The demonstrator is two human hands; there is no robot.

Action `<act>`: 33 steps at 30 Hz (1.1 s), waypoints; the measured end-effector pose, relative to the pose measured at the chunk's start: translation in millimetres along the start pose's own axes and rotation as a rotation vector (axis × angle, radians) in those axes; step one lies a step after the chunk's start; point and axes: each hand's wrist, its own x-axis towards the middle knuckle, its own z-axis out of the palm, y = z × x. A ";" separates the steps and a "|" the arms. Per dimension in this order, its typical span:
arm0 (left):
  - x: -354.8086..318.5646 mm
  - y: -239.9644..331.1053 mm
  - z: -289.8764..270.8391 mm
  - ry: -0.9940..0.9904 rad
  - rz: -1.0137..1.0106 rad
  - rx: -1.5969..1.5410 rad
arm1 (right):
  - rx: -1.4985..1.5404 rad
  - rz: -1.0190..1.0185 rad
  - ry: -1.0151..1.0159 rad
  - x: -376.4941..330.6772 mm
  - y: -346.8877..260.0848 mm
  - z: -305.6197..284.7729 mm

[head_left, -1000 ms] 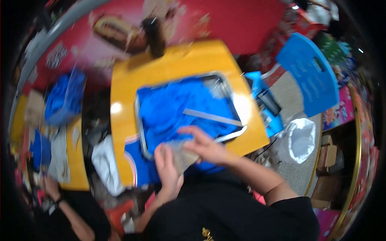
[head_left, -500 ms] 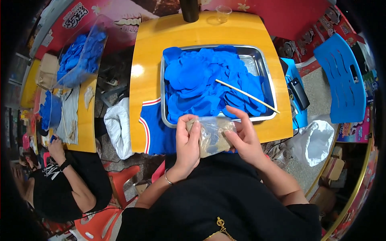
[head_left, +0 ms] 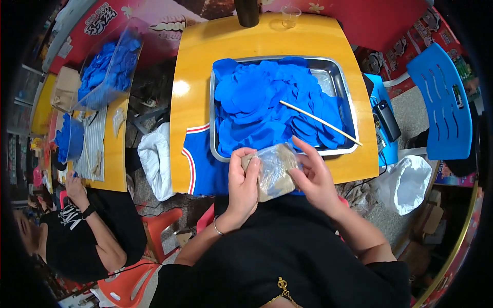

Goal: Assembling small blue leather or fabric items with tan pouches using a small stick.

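Note:
A clear plastic bag with tan, sand-like contents [head_left: 276, 173] is held up over the near edge of the table, just in front of the tray. My left hand [head_left: 241, 187] grips its left side, thumb on the front face. At the right edge, my right hand [head_left: 317, 182] has its thumb against the bag and its index finger stretched along the upper corner. The metal tray [head_left: 354, 123] beyond is heaped with blue petal-like fabric pieces [head_left: 251, 97]. A thin wooden stick [head_left: 321, 123] lies across the heap and the tray's right rim.
Under the tray's left side lies a blue garment with red-and-white trim [head_left: 203, 169]. A dark cylinder [head_left: 247, 13] and clear cup [head_left: 290, 16] stand at the back. Left, a co-worker's hand [head_left: 77, 190] works near blue-filled tubs [head_left: 110, 69]. A blue chair [head_left: 444, 102] stands right.
The bag has tilted, its right side rising, and its contents have shifted. My right thumb has slid toward the bag's edge. My left hand keeps its grip.

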 end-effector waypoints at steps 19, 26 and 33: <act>-6.0 24.8 6.0 -0.397 -0.073 0.255 | -0.431 -0.405 -0.222 -3.2 5.7 0.7; -5.1 26.4 0.3 -0.367 -0.112 0.182 | -0.440 -0.256 -0.243 0.1 20.4 16.5; -1.4 23.8 -12.2 -0.376 -0.240 0.154 | -0.520 -0.094 -0.338 -4.2 15.1 -5.6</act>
